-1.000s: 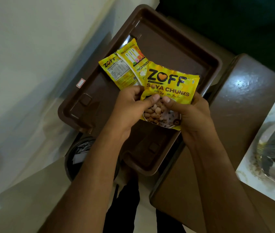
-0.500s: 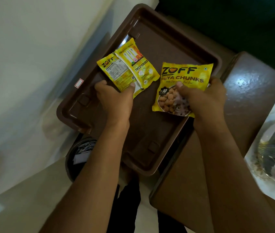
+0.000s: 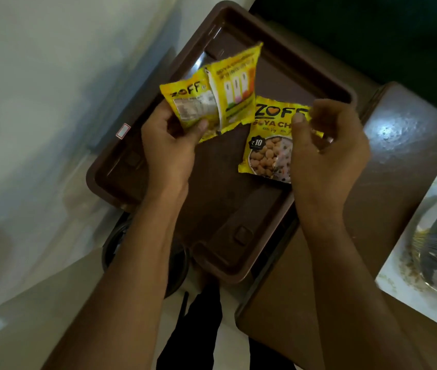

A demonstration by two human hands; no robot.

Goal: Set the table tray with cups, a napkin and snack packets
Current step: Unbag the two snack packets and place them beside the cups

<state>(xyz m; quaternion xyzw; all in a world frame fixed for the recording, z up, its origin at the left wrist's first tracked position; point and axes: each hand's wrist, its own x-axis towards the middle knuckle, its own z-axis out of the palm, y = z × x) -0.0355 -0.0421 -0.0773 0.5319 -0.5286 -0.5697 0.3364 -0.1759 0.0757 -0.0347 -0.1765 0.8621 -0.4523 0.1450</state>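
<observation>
Your left hand [image 3: 170,145] grips two yellow packets [image 3: 217,94], their backs facing you. Your right hand [image 3: 327,145] pinches a third packet [image 3: 268,145]; the brown tray [image 3: 121,180] lies beneath both hands.
</observation>
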